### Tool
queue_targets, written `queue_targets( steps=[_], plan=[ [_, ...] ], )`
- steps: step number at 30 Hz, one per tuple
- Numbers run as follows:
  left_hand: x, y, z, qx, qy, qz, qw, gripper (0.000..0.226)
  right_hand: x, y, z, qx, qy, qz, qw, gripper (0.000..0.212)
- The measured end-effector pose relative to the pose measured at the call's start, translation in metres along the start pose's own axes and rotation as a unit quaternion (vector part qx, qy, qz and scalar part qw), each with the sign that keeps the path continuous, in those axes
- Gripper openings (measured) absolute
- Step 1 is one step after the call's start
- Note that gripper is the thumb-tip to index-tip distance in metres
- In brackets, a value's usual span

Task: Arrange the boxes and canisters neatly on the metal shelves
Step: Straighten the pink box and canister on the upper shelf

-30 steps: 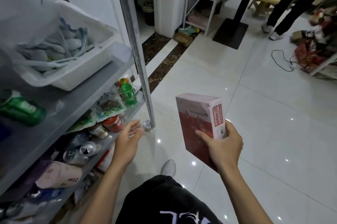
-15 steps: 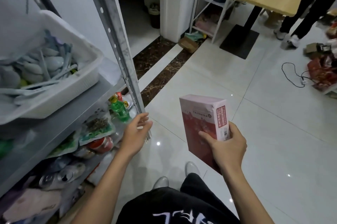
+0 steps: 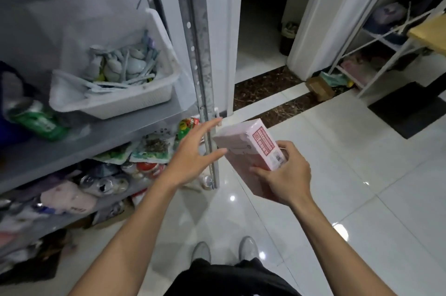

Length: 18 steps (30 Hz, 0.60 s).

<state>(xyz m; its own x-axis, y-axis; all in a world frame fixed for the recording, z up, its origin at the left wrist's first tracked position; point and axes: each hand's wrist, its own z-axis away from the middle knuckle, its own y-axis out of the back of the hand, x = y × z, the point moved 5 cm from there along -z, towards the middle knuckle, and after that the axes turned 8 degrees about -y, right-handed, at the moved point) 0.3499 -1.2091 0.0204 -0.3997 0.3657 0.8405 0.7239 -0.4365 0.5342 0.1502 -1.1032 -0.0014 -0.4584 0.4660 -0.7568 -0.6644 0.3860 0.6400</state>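
My right hand (image 3: 283,172) grips a pink and red box (image 3: 251,145) from below, tilted, just right of the grey metal shelf's front post (image 3: 200,73). My left hand (image 3: 193,155) is spread with straight fingers in front of the post, its fingertips close to the box's left end. The middle shelf board (image 3: 101,136) carries a white plastic basket (image 3: 120,100) of pale utensils and a green packet (image 3: 38,122). The lower shelf holds snack packets (image 3: 149,148), cans (image 3: 106,183) and a pink pouch (image 3: 67,196) in a heap.
Glossy white floor tiles (image 3: 337,187) stretch to the right. A dark doorway (image 3: 260,11) opens behind the shelf post. A white wire rack (image 3: 376,54) with a cardboard box (image 3: 318,87) beside it stands at the far right, below a wooden tabletop (image 3: 429,32).
The view has swung up and left toward the shelf. My right hand has brought the box up and leftward near the post, tilting it. My left hand has opened and risen toward the box.
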Motion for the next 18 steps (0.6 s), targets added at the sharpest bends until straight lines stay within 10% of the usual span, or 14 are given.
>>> queue_targets(
  steps=[9, 18],
  plan=[
    [0.054, 0.053, -0.009, -0.051, -0.122, -0.108, 0.985, 0.092, -0.090, -0.011, -0.024, -0.099, 0.225, 0.063, 0.967, 0.054],
    [0.064, 0.118, 0.004, 0.094, -0.167, -0.123, 0.974, 0.060, -0.151, -0.023, -0.025, -0.177, 0.337, 0.078, 0.921, 0.066]
  ],
)
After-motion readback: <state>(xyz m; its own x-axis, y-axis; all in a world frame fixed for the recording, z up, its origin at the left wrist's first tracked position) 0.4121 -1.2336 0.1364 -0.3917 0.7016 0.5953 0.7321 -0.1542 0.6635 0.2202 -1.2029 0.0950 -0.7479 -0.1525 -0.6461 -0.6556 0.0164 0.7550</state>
